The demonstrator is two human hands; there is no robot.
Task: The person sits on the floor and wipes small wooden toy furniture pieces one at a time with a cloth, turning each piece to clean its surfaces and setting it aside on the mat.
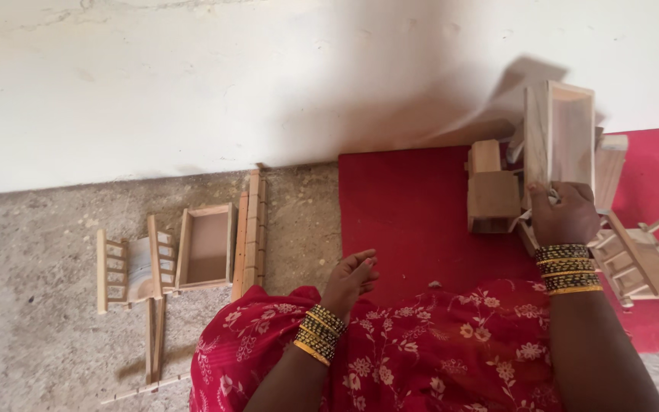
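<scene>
Pale unfinished wood, matt and smooth: open box frame (560, 130), small tray (207, 246), slats (251, 229). Rough grey concrete floor (32, 320). Red matt cloth mat (406, 214). Glossy metal bangles (568, 268).

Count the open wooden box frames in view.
2: one box frame lying on the concrete floor at left, one box frame upright in the right hand. Others may be hidden.

Two open wooden boxes show: one (207, 246) on the concrete floor (32, 229), one (562, 133) over the red mat (406, 214). Two slatted wooden frames (133, 268) (646, 255) lie there, one per surface.
</scene>
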